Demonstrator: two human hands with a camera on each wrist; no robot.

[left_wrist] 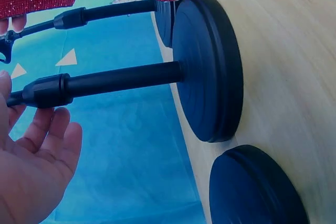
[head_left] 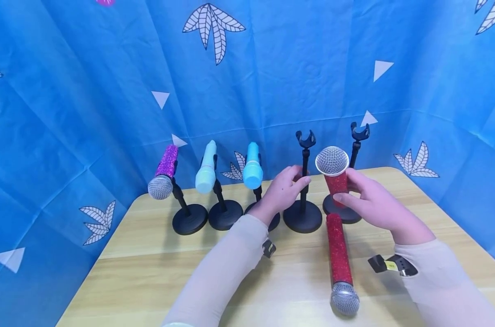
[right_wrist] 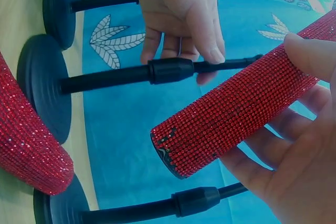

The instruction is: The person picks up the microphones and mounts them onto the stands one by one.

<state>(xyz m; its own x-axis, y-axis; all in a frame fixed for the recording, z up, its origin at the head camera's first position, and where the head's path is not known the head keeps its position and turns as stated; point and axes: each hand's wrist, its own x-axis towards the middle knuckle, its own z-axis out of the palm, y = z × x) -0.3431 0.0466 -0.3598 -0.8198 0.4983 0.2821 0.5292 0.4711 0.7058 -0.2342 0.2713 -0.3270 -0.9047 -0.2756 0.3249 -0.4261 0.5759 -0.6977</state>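
Observation:
My left hand (head_left: 283, 190) pinches the thin upper pole of a black microphone stand (head_left: 302, 218) between thumb and fingers, below its bare U-shaped clip. In the left wrist view, this stand's round base (left_wrist: 205, 72) is on the table. My right hand (head_left: 374, 200) holds a red glittery microphone (head_left: 336, 185) by its handle, silver mesh head up, just right of that stand. The right wrist view shows its studded handle (right_wrist: 236, 103) slanting between thumb and fingers, its end in the air. A second red microphone (head_left: 339, 250) lies on the table below, head toward me.
To the left, a purple microphone (head_left: 167, 162), a pale green one (head_left: 207, 169) and a blue one (head_left: 253, 167) sit tilted in black stands. Behind my right hand is another stand with a bare clip (head_left: 360, 132). A blue patterned curtain (head_left: 296, 86) surrounds the wooden table (head_left: 149, 272).

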